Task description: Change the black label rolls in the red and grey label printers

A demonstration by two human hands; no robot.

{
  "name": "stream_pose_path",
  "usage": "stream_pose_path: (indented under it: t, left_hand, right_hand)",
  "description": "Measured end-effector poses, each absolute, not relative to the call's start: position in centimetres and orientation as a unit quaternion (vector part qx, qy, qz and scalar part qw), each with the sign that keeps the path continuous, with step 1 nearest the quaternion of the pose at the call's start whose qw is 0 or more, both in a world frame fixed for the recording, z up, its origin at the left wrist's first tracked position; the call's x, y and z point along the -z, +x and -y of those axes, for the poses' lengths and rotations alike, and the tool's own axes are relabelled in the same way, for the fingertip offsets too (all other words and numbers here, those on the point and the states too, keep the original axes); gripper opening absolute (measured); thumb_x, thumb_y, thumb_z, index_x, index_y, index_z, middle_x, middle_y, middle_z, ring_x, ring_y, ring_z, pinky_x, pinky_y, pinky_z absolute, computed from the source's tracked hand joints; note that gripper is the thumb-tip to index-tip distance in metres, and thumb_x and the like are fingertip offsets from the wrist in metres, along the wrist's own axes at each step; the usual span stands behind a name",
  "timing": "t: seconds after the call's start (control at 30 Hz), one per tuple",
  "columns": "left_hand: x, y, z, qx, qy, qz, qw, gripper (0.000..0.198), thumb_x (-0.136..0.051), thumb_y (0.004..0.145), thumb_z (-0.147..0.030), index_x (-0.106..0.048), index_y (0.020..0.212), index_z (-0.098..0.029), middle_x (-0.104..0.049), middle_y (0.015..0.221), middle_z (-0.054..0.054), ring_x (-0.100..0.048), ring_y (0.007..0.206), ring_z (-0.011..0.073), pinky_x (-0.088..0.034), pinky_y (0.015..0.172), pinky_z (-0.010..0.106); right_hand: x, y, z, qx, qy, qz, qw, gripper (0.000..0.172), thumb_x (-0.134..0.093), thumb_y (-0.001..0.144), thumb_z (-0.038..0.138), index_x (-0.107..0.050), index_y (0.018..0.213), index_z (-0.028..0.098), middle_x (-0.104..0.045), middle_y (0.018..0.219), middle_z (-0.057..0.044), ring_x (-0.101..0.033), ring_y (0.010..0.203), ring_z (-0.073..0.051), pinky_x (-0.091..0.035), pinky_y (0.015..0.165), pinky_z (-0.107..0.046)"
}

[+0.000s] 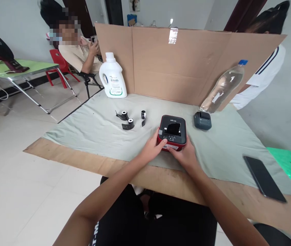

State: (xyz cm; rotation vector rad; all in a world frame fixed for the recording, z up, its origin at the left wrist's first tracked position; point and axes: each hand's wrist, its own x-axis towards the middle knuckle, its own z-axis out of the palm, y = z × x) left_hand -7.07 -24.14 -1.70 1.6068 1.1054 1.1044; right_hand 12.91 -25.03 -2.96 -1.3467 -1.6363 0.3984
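A red and black label printer (172, 131) sits on the grey-green cloth (96, 130) near the table's front edge. My left hand (152, 147) grips its near left corner, thumb up against the side. My right hand (183, 155) holds its near right front, fingers curled round the red base. Three small black tape rolls (130, 122) lie on the cloth to the left of the printer, apart from both hands.
A second, dark grey printer (202, 120) stands behind right. A white detergent jug (113, 77) and a leaning clear bottle (223, 87) rest against a cardboard screen (176, 65). A black phone (264, 178) lies at the right. A person sits at back left; another stands behind the screen.
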Motion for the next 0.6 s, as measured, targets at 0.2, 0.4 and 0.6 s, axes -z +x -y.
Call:
stream_pose_path:
  t: [0.2,0.4,0.6]
  left_hand:
    - [2.4,-6.4,24.4,-0.476,0.618,-0.485,0.395,0.065,-0.064,0.097,-0.049,-0.054,0.156,-0.023,-0.069,0.147,0.011,-0.064,0.137,0.0349,-0.049,0.121,0.052]
    - [2.4,-7.2,20.0,-0.504,0.534,-0.442,0.515,0.051,-0.057,0.092,-0.035,-0.063,0.141,-0.021,-0.063,0.155,0.009,-0.051,0.151,0.0296,-0.038,0.13,0.048]
    - [2.9,-7.5,16.2,-0.472,0.541,-0.326,0.615,0.089,-0.062,0.073,-0.023,-0.046,0.16,-0.03,-0.038,0.175,-0.002,-0.031,0.165,0.0273,-0.032,0.135,0.046]
  right_hand:
    - [3.9,13.9,24.7,-0.137,-0.554,0.683,0.457,0.103,-0.088,0.071,0.062,-0.047,0.155,0.019,-0.068,0.142,-0.021,-0.069,0.126,-0.042,-0.057,0.104,-0.063]
    - [3.7,14.7,24.3,-0.145,-0.518,0.706,0.461,0.106,-0.086,0.077,0.056,-0.036,0.164,0.023,-0.055,0.158,-0.019,-0.056,0.145,-0.04,-0.048,0.118,-0.06]
    - [4.1,15.2,24.0,-0.174,-0.51,0.705,0.461,0.111,-0.086,0.076,0.06,-0.031,0.167,0.027,-0.051,0.158,-0.017,-0.049,0.148,-0.04,-0.043,0.122,-0.061]
